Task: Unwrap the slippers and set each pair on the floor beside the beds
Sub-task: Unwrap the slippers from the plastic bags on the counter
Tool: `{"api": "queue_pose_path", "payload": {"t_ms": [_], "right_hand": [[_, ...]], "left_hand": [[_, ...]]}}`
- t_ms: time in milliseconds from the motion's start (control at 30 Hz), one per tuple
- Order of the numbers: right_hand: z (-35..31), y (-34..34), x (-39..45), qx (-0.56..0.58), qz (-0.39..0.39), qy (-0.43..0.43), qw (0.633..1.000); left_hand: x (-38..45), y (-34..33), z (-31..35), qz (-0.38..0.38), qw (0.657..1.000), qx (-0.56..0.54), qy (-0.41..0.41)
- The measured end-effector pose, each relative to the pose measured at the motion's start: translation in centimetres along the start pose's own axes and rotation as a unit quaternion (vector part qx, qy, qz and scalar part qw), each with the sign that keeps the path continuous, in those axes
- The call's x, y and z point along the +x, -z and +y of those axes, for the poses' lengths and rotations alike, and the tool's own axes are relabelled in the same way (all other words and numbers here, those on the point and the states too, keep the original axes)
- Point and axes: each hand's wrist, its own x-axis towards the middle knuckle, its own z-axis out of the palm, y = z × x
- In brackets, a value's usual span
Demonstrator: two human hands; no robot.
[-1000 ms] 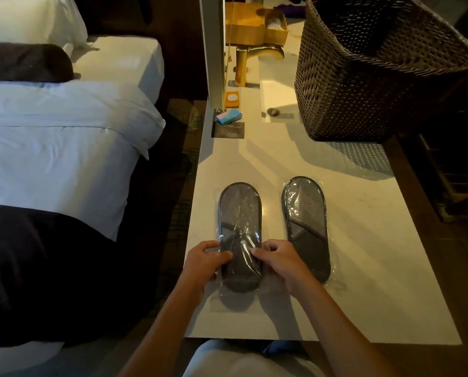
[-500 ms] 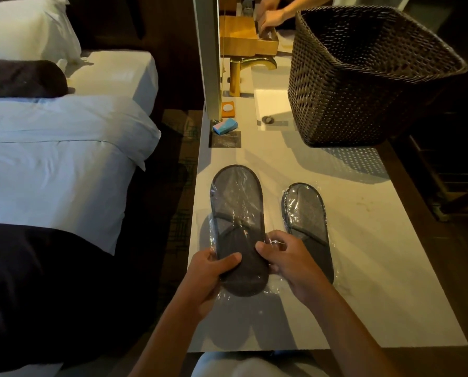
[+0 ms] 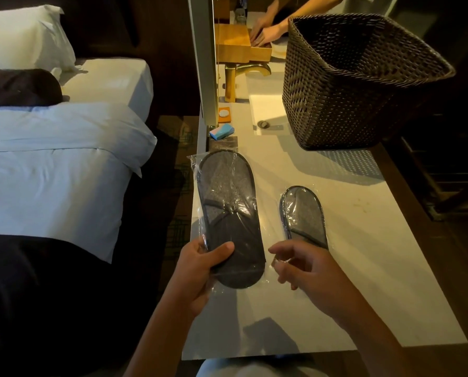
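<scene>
Two grey slipper packs in clear plastic are in view. My left hand [image 3: 200, 270] grips the near end of the left slipper pack [image 3: 228, 210], thumb on top, lifting it above the white counter [image 3: 377, 268]. The right slipper pack [image 3: 303, 213] lies flat on the counter. My right hand [image 3: 306, 268] hovers just right of the lifted pack, over the near end of the lying pack, fingers loosely curled and holding nothing.
A large woven basket [image 3: 344, 85] stands at the counter's back right. A mirror frame [image 3: 204, 58], a gold tap [image 3: 231, 80], a blue soap bar [image 3: 222, 131] and an orange box [image 3: 224, 114] are behind. White beds [image 3: 50, 164] lie left across dark floor [image 3: 173, 191].
My left hand has raised the left slipper pack higher and toward the counter's left edge. My right hand has let go of it and moved right.
</scene>
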Motion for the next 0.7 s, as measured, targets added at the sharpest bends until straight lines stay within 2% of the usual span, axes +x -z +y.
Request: {"api": "queue_pose_path", "payload": {"t_ms": [267,700], "right_hand": [[0.01,-0.76,0.12,-0.049,0.02,0.0,0.999],[0.19,-1.0,-0.1,-0.064,0.032,0.007,0.997]], "left_hand": [[-0.53,-0.1,0.01,-0.002,1.0,0.001,0.002],[-0.71,-0.08,0.06,0.007,1.0,0.001,-0.007]]}}
